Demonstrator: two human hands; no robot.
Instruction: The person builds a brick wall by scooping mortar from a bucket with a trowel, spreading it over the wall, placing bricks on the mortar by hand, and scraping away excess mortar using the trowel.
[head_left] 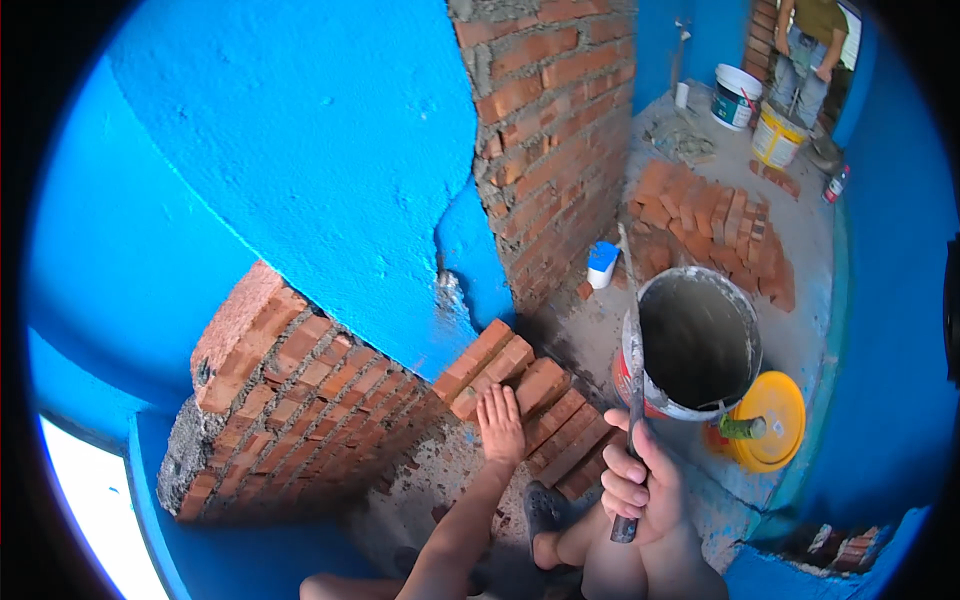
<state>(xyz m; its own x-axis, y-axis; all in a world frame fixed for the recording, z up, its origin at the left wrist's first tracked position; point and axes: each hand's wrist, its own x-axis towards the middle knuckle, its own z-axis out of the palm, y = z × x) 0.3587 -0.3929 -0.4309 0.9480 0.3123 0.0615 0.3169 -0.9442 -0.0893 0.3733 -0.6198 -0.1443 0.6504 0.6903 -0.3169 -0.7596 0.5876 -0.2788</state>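
My left hand (500, 422) lies on a row of red bricks, its fingers stretched over the top faces; the thumb is hard to make out. Under and beside those fingers are a brick (492, 376) and, across a dark gap, another brick (543, 389). In my right hand (640, 478) is a trowel, closed around its dark handle (624, 528). The trowel's narrow blade (632, 310), seen nearly edge-on, points away from me. It passes in front of the left rim of a mortar bucket (752, 350) with grey mix inside.
A low brick wall (300, 400) stands at left, below a blue wall (300, 130). Right of the bucket lies a yellow lid (785, 415). Beyond are a white-and-blue container (602, 262), a brick pile (715, 215), several buckets and a standing person (815, 45).
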